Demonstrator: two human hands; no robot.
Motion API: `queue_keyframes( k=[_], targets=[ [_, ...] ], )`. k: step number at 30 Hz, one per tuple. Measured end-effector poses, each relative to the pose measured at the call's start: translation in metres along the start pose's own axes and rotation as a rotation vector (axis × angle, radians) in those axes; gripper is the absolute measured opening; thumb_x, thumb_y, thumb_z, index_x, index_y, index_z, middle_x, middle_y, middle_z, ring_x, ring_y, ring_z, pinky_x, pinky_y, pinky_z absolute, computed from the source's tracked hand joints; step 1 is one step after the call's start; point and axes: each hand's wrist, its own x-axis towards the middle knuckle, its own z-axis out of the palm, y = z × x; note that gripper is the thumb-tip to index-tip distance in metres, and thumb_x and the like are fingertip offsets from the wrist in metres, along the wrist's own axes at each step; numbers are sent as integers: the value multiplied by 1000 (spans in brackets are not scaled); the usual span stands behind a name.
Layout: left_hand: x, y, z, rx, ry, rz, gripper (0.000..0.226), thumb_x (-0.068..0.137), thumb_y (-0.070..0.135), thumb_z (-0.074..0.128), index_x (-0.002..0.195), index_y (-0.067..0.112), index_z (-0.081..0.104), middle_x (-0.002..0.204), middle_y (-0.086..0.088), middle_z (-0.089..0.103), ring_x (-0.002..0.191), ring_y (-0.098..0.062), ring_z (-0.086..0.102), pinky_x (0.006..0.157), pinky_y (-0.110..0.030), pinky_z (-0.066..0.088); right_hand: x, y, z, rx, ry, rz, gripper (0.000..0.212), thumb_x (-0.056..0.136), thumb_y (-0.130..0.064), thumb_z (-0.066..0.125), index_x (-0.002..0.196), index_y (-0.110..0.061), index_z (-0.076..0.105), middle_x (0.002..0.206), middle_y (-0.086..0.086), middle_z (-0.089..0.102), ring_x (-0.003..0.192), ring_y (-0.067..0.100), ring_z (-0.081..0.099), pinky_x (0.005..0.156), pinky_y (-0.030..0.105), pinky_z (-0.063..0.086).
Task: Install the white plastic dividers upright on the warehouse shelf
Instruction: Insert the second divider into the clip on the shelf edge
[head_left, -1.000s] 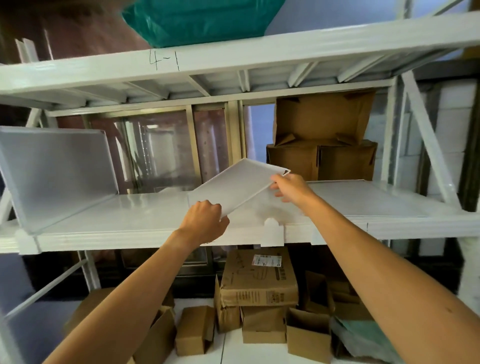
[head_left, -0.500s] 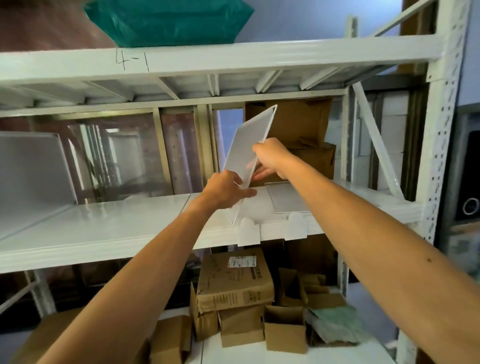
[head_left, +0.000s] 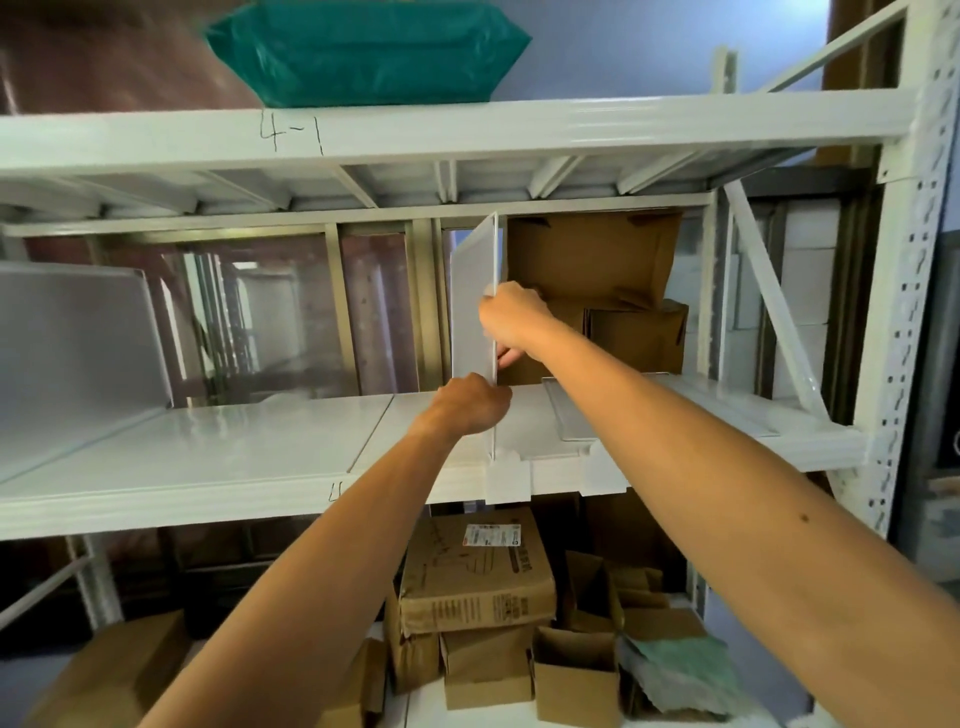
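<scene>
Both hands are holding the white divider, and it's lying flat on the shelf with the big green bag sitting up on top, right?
Not quite. The white divider is not lying flat: in the head view it stands upright on the shelf. The rest is right: the left hand grips it low, the right hand holds its edge higher up, and the green bag sits on top.

Hidden behind the grip

The left hand (head_left: 470, 402) covers the upright white plastic divider's (head_left: 472, 296) lower edge; right hand's (head_left: 511, 322) fingertips vanish behind it.
</scene>
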Motion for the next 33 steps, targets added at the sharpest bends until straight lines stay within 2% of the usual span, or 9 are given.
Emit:
queue_keyframes(
  k=[2,5,10,13,18,23,28,33],
  targets=[
    [0,1,1,-31,-2,-47,44,99,36,35,127,6,52,101,-8,60,88,-26,67,82,-41,59,1,-3,4,-4,-34,-18,38,101,-23,39,135,-6,46,101,20,64,79,33,71,67,44,63],
    [1,6,-2,-86,-12,-72,42,98,26,33,134,8,46,103,-9,58,76,-26,73,74,-37,62,2,-7,8,1,-57,-15,45,97,-21,42,140,-9,43,106,21,65,78,34,71,67,44,63],
    [9,9,-12,-94,-34,-33,28,101,20,36,123,8,47,101,-12,65,69,-23,74,61,-30,60,10,-6,6,8,-94,59,43,91,-17,43,130,0,46,100,22,63,76,37,72,70,46,62],
    [11,10,-13,-106,-53,-23,19,102,20,37,113,8,47,100,-14,67,70,-24,74,63,-31,61,16,-8,2,12,-122,86,39,92,-14,43,127,2,46,101,24,62,80,40,71,74,48,62],
    [14,12,-12,-140,-47,0,33,103,18,37,130,2,47,106,-16,66,74,-26,74,72,-37,63,20,-13,-8,-1,-212,144,45,96,-17,42,137,3,42,113,29,62,91,43,69,79,50,60],
    [12,15,-11,-109,-74,0,35,100,13,36,131,3,49,104,-15,65,79,-27,73,73,-38,63,22,-4,-8,26,-249,223,49,99,-19,39,145,-3,36,127,30,58,98,44,68,82,51,59],
    [14,19,-10,-84,-55,27,32,100,15,38,127,4,52,101,-14,65,77,-25,70,71,-36,62,26,7,-6,63,-198,220,48,101,-24,37,143,-1,37,121,30,61,96,42,69,80,46,60],
    [18,27,-6,-153,-33,48,30,101,14,42,128,6,52,114,-11,58,93,-28,65,72,-40,63,28,7,-9,35,-115,157,47,98,-16,34,141,2,40,94,30,66,78,38,72,73,41,62]
  ],
)
